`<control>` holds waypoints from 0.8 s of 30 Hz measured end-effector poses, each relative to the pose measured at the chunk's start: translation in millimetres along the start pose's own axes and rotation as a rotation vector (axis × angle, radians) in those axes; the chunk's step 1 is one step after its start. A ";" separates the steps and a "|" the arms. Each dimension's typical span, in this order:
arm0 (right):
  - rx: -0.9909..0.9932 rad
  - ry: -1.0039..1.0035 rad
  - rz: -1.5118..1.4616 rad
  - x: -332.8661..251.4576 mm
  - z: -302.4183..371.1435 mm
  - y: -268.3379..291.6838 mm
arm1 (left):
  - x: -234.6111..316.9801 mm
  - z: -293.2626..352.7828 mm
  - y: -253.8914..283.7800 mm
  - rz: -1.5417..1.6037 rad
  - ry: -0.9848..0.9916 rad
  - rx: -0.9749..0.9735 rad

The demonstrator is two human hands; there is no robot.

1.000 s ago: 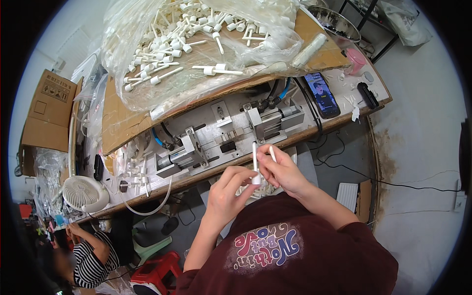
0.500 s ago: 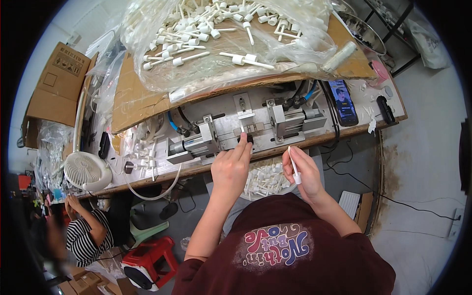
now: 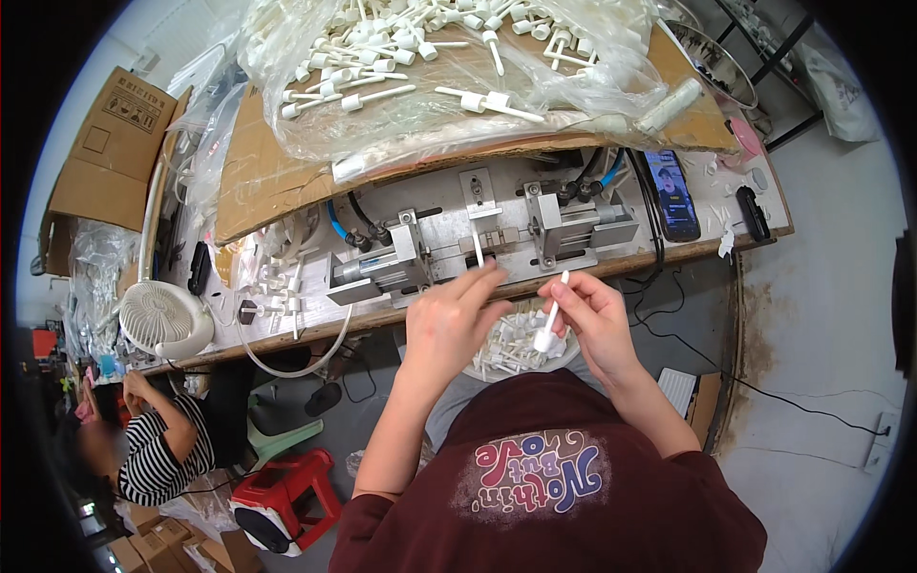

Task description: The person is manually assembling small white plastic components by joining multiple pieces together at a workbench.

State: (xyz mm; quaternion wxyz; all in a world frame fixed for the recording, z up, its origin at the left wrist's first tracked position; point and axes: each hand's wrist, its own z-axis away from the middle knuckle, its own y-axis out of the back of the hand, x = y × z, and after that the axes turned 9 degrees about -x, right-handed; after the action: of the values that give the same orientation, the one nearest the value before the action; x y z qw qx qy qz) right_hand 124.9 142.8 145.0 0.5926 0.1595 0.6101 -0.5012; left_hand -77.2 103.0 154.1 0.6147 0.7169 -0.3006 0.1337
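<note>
My right hand (image 3: 594, 323) is closed, with fingers and thumb pinching a white cap with a thin rod (image 3: 547, 336). Its rod points up and the wide cap end hangs down. My left hand (image 3: 449, 317) is slightly blurred, its thumb and fingers apart in front of the metal clamping fixture (image 3: 496, 236) on the bench. A white rod (image 3: 478, 250) stands in the middle of that fixture, just beyond my left fingertips; whether they touch it I cannot tell. Below my hands, a tub of white rod caps (image 3: 516, 346) is partly hidden.
Two metal cylinder blocks (image 3: 377, 272) (image 3: 583, 229) flank the fixture. Behind it, a plastic-lined cardboard sheet (image 3: 253, 191) bears many rod caps. A phone (image 3: 672, 196) lies right, a small fan (image 3: 164, 320) left. Another person (image 3: 167, 449) sits at lower left near a red stool (image 3: 287, 501).
My left hand has drawn back from the fixture and its fingers have spread. My right hand has moved left and slightly up with the rod cap.
</note>
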 end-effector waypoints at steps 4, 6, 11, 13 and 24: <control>-0.039 0.020 -0.110 -2.8 -11.1 -2.3 | 26.1 7.3 17.1 0.372 -0.189 -0.037; -0.089 -0.022 -0.130 -8.1 -17.3 -7.3 | 30.2 12.7 21.3 0.342 -0.221 -0.019; -0.085 0.274 0.401 -38.0 -53.5 -32.7 | 31.8 15.4 29.5 0.219 -0.089 0.114; 0.053 0.607 0.807 -56.2 -79.5 -41.3 | 23.1 15.1 25.5 0.057 -0.018 0.151; 0.057 0.674 1.635 -95.7 -185.1 -36.5 | -7.7 0.4 -15.0 -0.294 0.043 0.089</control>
State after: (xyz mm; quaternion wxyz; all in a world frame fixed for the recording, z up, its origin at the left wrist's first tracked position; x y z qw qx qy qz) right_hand 15.5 313.0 207.1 0.5500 0.6996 0.4347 0.1378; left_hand -74.4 105.7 137.7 0.6014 0.7768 -0.1729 0.0706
